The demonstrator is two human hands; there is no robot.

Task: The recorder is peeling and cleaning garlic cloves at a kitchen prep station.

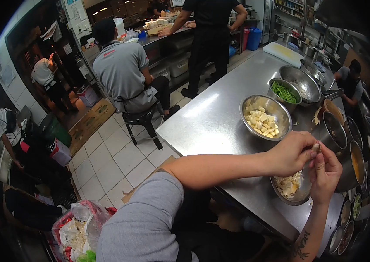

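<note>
My left hand [291, 154] and my right hand [325, 173] meet above the right part of the steel table. Between their fingertips is a small garlic clove [316, 147]. A thin dark line rises beside the clove, too fine to tell what it is. Below the hands, a steel bowl [281, 194] holds papery garlic skins [288, 185]; my right hand partly covers it. Just beyond my left wrist stands another steel bowl [246, 126], tilted in view by the lens, with many peeled garlic cloves [262, 122] in it.
Cut green vegetables [283, 92] fill a smaller bowl near a large steel mixing bowl [299, 83]. Steel pots [334, 131] crowd the right side. A white cutting board [286, 54] lies at the far end. A seated person [121, 70] and a standing person [209, 32] are beyond the table; a rubbish bag [77, 229] is lower left.
</note>
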